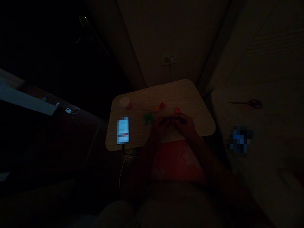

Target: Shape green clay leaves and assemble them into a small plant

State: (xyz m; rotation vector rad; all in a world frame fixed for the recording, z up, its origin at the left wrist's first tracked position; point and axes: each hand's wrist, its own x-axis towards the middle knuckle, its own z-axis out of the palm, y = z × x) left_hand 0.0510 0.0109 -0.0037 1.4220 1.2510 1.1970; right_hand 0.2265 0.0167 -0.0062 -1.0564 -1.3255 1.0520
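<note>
The picture is very dark. A slim dark thing [173,118], whose kind I cannot make out, runs between my two hands above the front of a small wooden table [140,98]. My left hand [158,126] is closed on its left end, and my right hand [187,125] grips the right end. Just left of my left hand lie green pieces [148,118]. Beyond the hands are a round red piece [162,105], a small orange piece [156,109] and a reddish flower-shaped ring [177,110].
A lit phone [123,130], blurred out, lies at the table's left, with a pale round container [125,103] behind it. Scissors [254,103] and a pixelated blue item [239,139] rest on the surface at right. A plugged-in wall socket [169,58] is behind the table.
</note>
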